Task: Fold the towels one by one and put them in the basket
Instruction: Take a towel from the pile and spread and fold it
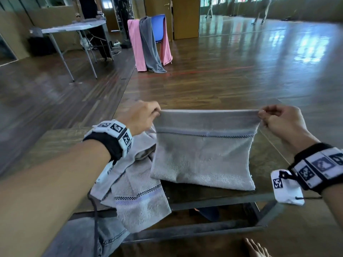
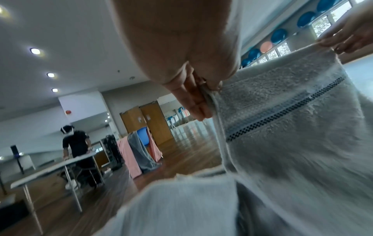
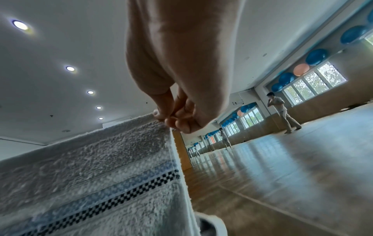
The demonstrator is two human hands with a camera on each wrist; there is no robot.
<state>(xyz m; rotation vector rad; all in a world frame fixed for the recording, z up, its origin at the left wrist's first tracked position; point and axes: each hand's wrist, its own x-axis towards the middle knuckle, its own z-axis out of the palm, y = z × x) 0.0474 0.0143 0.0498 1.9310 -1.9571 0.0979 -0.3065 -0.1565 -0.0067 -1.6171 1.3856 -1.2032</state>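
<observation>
1. Both grips pinch: left hand (image 1: 143,115) and right hand (image 1: 282,119) hold the grey towel (image 1: 202,156) taut by its top corners above the bench (image 1: 263,154).
2. Risk: uneven tension may slip a corner, skewing the fold.

grey towel (image 1: 202,156), blue-and-checkered stripe (image 1: 207,134)

two hands (image 1: 143,115) (image 1: 282,119) – four towels (image 1: 202,151) (image 1: 137,193) (image 1: 138,47) (image 1: 150,47), two tables (image 1: 267,158) (image 1: 74,27), one chair (image 1: 158,27).
</observation>
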